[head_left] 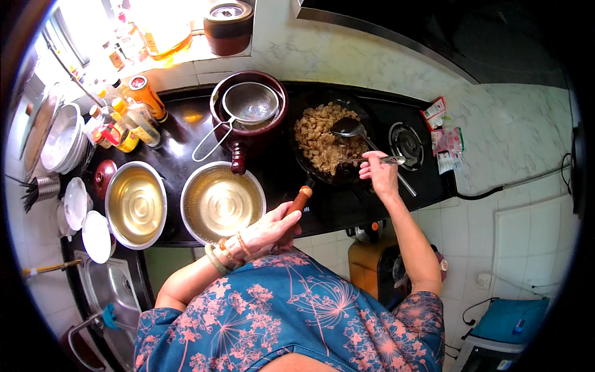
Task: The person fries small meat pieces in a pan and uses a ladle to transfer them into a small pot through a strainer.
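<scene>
A black wok (308, 166) sits on the stove, with browned, chopped food (322, 133) in it. My left hand (273, 228) is closed around the wok's wooden handle (300, 199). Over the wok's right side, my right hand (379, 173) pinches a slim metal utensil (392, 160), whose thin end reaches over the food; its exact kind I cannot make out. A spatula (348, 127) rests in the wok with its blade on the food. Its long metal handle slants out past the rim, running behind my right hand.
Left of the wok stands a dark red pot (218, 99) with a wire strainer (251, 102) across it. Two metal basins (263, 208) are nearer me. Bottles (127, 127) and bowls (62, 139) crowd the left. A bare burner (406, 146) and packets (447, 139) lie to the right.
</scene>
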